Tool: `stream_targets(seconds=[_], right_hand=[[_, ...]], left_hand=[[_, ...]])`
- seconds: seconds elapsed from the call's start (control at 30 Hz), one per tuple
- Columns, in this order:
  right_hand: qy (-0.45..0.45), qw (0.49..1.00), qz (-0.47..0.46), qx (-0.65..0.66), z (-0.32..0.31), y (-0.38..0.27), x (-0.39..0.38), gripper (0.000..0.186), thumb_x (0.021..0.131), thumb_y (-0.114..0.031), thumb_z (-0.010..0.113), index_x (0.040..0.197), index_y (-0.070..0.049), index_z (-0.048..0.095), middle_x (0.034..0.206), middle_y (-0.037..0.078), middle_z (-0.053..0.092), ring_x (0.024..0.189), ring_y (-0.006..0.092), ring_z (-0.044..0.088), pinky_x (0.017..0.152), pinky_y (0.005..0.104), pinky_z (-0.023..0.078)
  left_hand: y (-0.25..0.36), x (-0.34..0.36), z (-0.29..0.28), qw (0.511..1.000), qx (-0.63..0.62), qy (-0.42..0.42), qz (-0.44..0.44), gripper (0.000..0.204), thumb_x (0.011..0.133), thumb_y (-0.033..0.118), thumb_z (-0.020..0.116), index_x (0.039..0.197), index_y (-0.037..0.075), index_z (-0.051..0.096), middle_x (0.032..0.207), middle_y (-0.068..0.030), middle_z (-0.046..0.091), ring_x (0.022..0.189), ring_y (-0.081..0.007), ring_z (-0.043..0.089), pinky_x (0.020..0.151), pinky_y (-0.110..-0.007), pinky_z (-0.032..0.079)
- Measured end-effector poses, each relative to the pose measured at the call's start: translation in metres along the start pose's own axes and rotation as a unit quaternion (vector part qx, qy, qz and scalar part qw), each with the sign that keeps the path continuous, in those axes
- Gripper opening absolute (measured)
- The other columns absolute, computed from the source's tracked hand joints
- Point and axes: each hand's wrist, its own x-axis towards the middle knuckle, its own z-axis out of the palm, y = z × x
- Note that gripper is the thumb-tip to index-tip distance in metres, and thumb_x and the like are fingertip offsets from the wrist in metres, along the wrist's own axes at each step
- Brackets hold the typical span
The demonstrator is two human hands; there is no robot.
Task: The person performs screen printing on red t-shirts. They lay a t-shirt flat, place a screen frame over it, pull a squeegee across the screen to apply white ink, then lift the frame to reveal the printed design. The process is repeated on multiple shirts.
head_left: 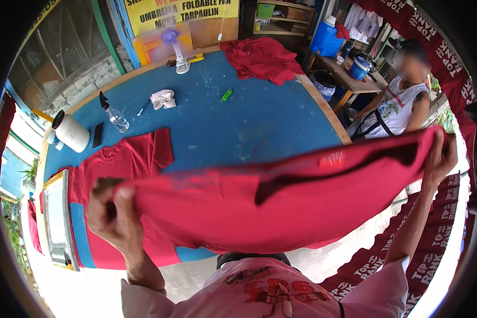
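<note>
A red T-shirt (281, 212) is stretched wide in the air between my two hands, over the near edge of the blue table. My left hand (114, 214) pinches its left end, with the fingers slightly blurred. Far out to the right, my right hand (441, 156) grips the other end. A small print shows on the cloth inside its upper edge. Under and beyond my left hand, a second red shirt (119, 159) lies spread on the table, partly covered by the held one. Beside it, at the left edge, is a framed screen (58, 217).
On the blue table (212, 127) are a spray bottle (115, 119), white tub (71, 132), dark phone (97, 135), crumpled white cloth (163, 99), green lighter-like item (226, 95), small fan (177, 50) and red cloth pile (262, 58). A person (397, 95) sits at the right.
</note>
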Motion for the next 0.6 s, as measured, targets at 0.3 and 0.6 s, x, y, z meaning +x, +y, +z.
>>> stream_targets(seconds=[0.3, 0.6], right_hand=[[-0.161, 0.972, -0.036, 0.169, 0.355, -0.005, 0.019, 0.044, 0.098, -0.041, 0.084, 0.091, -0.001, 0.068, 0.077, 0.017, 0.063, 0.066, 0.0297, 0.054, 0.067, 0.0394, 0.051], [-0.382, 0.905, -0.071, 0.172, 0.616, -0.005, -0.188, 0.052, 0.101, -0.057, 0.071, 0.105, -0.005, 0.074, 0.102, 0.018, 0.075, 0.095, 0.0417, 0.075, 0.08, 0.0526, 0.06]], left_hand=[[-0.122, 0.095, 0.19, 0.964, 0.081, -0.168, -0.189, 0.029, 0.103, 0.028, 0.082, 0.098, 0.001, 0.075, 0.074, 0.0051, 0.055, 0.072, -0.0064, 0.044, 0.065, -0.026, 0.04], [-0.333, -0.041, 0.34, 0.85, 0.343, -0.345, -0.202, 0.024, 0.103, 0.028, 0.076, 0.102, 0.004, 0.075, 0.087, -0.0191, 0.076, 0.076, -0.0407, 0.072, 0.073, -0.053, 0.056]])
